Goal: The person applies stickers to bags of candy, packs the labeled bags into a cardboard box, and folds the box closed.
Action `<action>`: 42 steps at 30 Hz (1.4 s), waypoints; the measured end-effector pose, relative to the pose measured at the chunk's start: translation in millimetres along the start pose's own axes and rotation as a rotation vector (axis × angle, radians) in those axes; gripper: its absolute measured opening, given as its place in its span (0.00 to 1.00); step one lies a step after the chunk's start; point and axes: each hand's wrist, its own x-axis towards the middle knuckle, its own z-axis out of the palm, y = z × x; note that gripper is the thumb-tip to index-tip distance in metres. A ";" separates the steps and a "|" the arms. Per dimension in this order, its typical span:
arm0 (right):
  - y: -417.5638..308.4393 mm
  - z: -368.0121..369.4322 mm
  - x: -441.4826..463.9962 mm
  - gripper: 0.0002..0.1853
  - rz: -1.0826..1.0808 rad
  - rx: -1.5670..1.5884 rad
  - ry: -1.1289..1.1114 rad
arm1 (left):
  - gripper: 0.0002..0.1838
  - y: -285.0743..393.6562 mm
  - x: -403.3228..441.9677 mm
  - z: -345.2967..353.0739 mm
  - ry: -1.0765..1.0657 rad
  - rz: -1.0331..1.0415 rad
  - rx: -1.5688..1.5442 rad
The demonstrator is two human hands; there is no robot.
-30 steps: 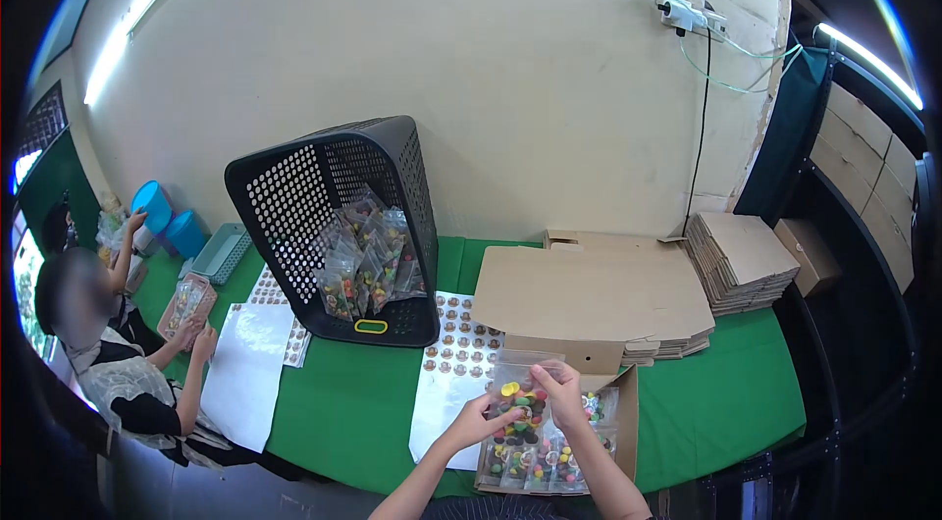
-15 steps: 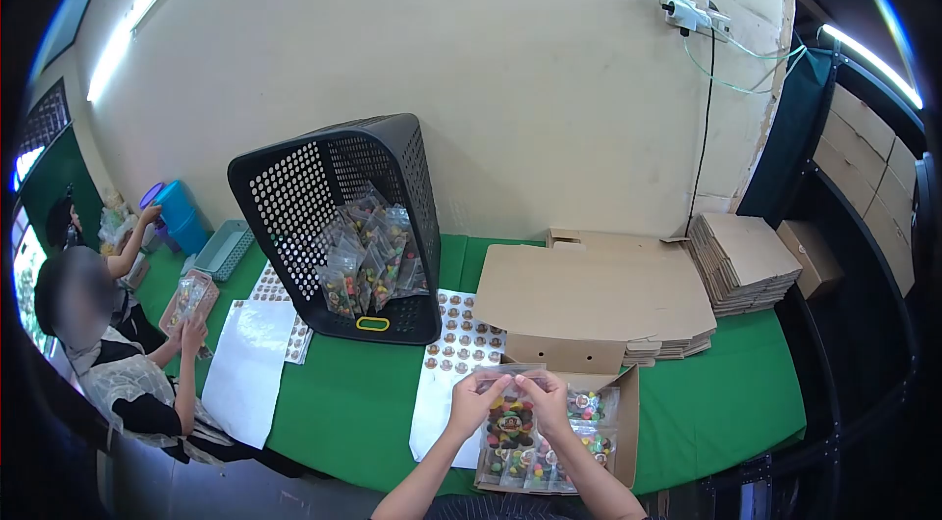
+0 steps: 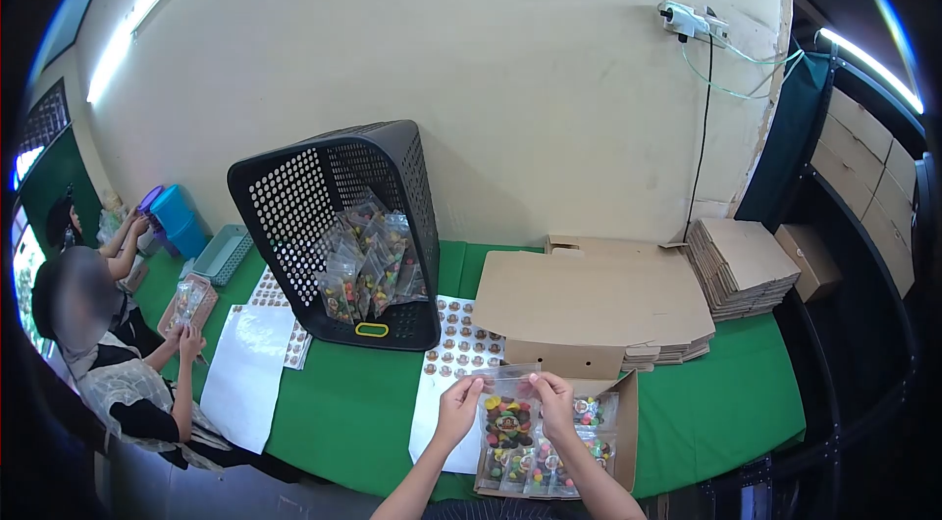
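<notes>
Between my two hands hangs a clear candy bag [image 3: 509, 419] full of coloured candies, with a round label on its front. My left hand [image 3: 459, 409] pinches the top left corner, and my right hand [image 3: 555, 404] pinches the top right. The bag's upper edge is stretched flat between them. Below it stands an open cardboard box [image 3: 629, 432] with several similar labelled bags [image 3: 593, 409] lying inside. Part of the box is hidden behind the held bag and my forearms.
A black basket [image 3: 428, 226] on its side holds several candy bags [image 3: 368, 265]. Label sheets [image 3: 453, 338] lie beside it. Flattened cardboard boxes [image 3: 599, 294] and another cardboard stack [image 3: 741, 265] are at right. At left, a co-worker [image 3: 137, 392] handles a bag near a pink basket [image 3: 201, 309].
My hands have moved apart along the bag's top edge, from close together at the middle to its two corners. The co-worker's hands at left have shifted slightly.
</notes>
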 end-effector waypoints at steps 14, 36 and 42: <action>-2.3 34.2 -22.6 0.13 -0.462 -0.520 -0.170 | 0.23 3.6 -12.1 16.4 -0.051 0.082 -0.093; -35.4 9.7 -1.0 0.04 -0.030 -0.230 -0.135 | 0.09 26.7 -11.8 -9.9 0.063 0.087 -0.067; -28.6 -6.0 -4.0 0.05 -0.093 -0.220 -0.123 | 0.11 29.5 -11.6 -2.0 0.020 0.034 -0.111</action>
